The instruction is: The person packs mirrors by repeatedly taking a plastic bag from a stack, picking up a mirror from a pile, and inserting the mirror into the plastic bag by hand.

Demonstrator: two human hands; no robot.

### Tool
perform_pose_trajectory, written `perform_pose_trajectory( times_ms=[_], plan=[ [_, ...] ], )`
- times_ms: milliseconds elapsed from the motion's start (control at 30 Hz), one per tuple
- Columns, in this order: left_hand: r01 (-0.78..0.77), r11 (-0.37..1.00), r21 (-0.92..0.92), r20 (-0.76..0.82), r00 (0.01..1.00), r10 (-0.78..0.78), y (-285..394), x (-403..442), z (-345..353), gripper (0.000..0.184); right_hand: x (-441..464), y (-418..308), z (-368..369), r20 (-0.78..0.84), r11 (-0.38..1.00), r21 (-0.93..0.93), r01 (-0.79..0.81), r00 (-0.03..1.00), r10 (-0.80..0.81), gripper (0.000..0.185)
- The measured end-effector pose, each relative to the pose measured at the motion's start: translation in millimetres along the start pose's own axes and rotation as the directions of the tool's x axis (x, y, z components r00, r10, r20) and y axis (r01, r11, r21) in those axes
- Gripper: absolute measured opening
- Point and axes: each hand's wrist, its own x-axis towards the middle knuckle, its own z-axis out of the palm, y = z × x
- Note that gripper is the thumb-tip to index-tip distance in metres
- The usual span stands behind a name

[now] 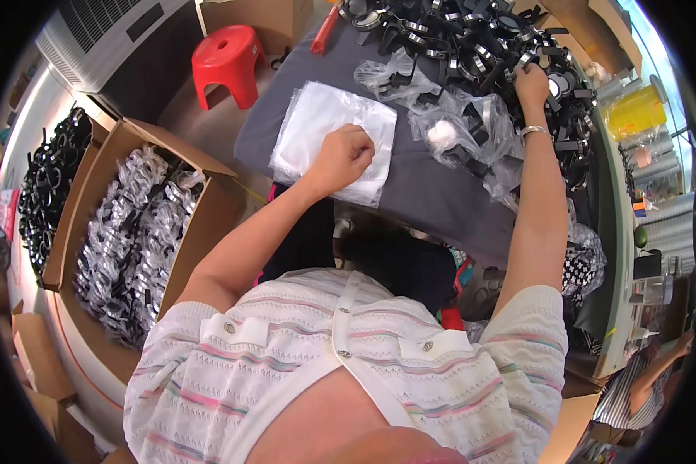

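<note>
My left hand [346,158] rests over a stack of clear plastic bags [313,124] on the grey cloth, its fingers curled in. What it holds, if anything, is hidden. Farther right, my right hand [531,83] reaches into a big heap of black parts with silver rings [460,46]. Its fingers close on one black part with a silver ring [526,59] at the heap's near side. Between the hands lie several bagged parts [483,127] in crinkled clear plastic, beside a white crumpled lump [441,134].
A box [124,139] at left holds many bagged parts; unbagged black ones [58,182] fill another beside it. A red stool [226,58] stands behind them. At right are a yellow container [636,116] and another person's arm [657,375]. A red-handled object [325,32] lies at the cloth's far edge.
</note>
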Motion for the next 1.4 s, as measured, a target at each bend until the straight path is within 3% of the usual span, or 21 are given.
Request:
perform_pose_trajectory(
  times_ms=[67, 100, 167, 200, 233, 333, 467, 533, 567, 600, 633, 667, 733, 867, 900, 967, 1067, 1133, 1167, 1267, 1400],
  plan=[
    [0.039, 0.999, -0.038, 0.0, 0.999, -0.039, -1, -1, 2, 0.004, -9, -15, -29, -0.081, 0.993, 0.11, -0.034, 0.996, 0.043, 0.025],
    [0.029, 0.999, -0.036, -0.013, 0.999, -0.03, -4, -1, 3, 0.004, -18, -25, -43, -0.024, 0.921, 0.377, -0.1, 0.993, 0.118, 0.023],
    [0.058, 0.998, -0.029, -0.01, 0.998, -0.059, -1, -1, 2, 0.004, -49, -48, -67, 0.136, 0.562, 0.794, -0.232, 0.969, 0.208, 0.019],
    [0.072, 0.997, -0.022, -0.01, 0.997, -0.073, 0, 0, 1, 0.005, -65, -53, -75, 0.228, 0.368, 0.892, -0.262, 0.964, 0.135, 0.017],
    [0.096, 0.995, -0.007, 0.0, 0.995, -0.096, -2, 1, 2, 0.007, -83, -60, -83, 0.299, 0.157, 0.941, -0.301, 0.954, 0.04, 0.017],
    [0.186, 0.983, 0.01, 0.06, 0.981, -0.186, 2, 6, -2, 0.008, -149, -118, -119, 0.427, -0.122, 0.9, -0.418, 0.902, 0.057, 0.018],
    [0.168, 0.985, 0.039, 0.131, 0.976, -0.172, 11, 13, -5, 0.01, -206, -127, -101, 0.57, 0.285, 0.795, -0.536, 0.821, -0.046, 0.014],
    [0.086, 0.988, 0.13, 0.118, 0.988, -0.102, 12, 15, -6, 0.01, -223, -117, -70, 0.509, 0.549, 0.768, -0.33, 0.834, -0.212, 0.017],
    [-0.023, 0.983, 0.184, 0.091, 0.996, 0.007, 11, 17, -7, 0.01, -229, -112, -60, 0.52, 0.77, 0.602, -0.212, 0.836, -0.177, 0.021],
    [-0.13, 0.963, 0.238, 0.069, 0.991, 0.116, 9, 18, -9, 0.01, -231, -121, -74, 0.52, 0.876, 0.478, -0.067, 0.825, -0.221, 0.022],
    [-0.23, 0.928, 0.293, 0.052, 0.973, 0.224, 9, 19, -11, 0.01, -236, -123, -73, 0.521, 0.919, 0.395, 0.014, 0.82, -0.237, 0.021],
    [-0.181, 0.938, 0.296, 0.064, 0.983, 0.169, 9, 18, -12, 0.009, -239, -123, -72, 0.524, 0.947, 0.307, 0.097, 0.813, -0.253, 0.021],
    [-0.08, 0.95, 0.303, 0.083, 0.995, 0.057, 18, 19, -17, 0.008, -245, -122, -67, 0.514, 0.948, 0.305, 0.089, 0.823, -0.242, 0.022],
    [0.242, 0.97, -0.034, 0.116, 0.965, -0.237, 33, 21, -22, 0.007, -246, -117, -67, 0.466, 0.902, 0.432, 0.015, 0.852, -0.238, 0.017],
    [0.292, 0.949, -0.122, 0.129, 0.952, -0.276, 39, 22, -23, 0.007, -245, -117, -68, 0.49, 0.737, 0.647, -0.194, 0.847, -0.208, 0.017],
    [0.332, 0.904, -0.268, 0.141, 0.942, -0.304, 43, 23, -20, 0.008, -247, -118, -70, 0.557, 0.178, 0.829, -0.53, 0.81, -0.181, 0.018],
    [0.284, 0.858, -0.428, 0.109, 0.959, -0.263, 49, 23, -12, 0.01, -246, -144, -93, 0.52, -0.354, 0.726, -0.59, 0.807, -0.279, 0.023],
    [0.22, 0.828, -0.516, 0.065, 0.974, -0.218, 61, 24, -8, 0.012, -248, -153, -91, 0.544, -0.462, 0.605, -0.648, 0.76, -0.355, 0.024],
    [0.241, 0.829, -0.505, 0.072, 0.969, -0.238, 57, 23, -6, 0.012, -249, -158, -87, 0.544, -0.477, 0.63, -0.613, 0.787, -0.292, 0.023],
    [0.32, 0.685, -0.655, 0.165, 0.945, -0.283, 60, 23, -13, 0.009, -249, -167, -87, 0.516, -0.539, 0.641, -0.547, 0.827, -0.225, 0.021],
    [0.351, 0.48, -0.804, 0.157, 0.904, -0.397, 52, 25, -24, 0.007, -244, -159, -85, 0.48, -0.57, 0.637, -0.52, 0.845, -0.235, 0.02]
  ],
)
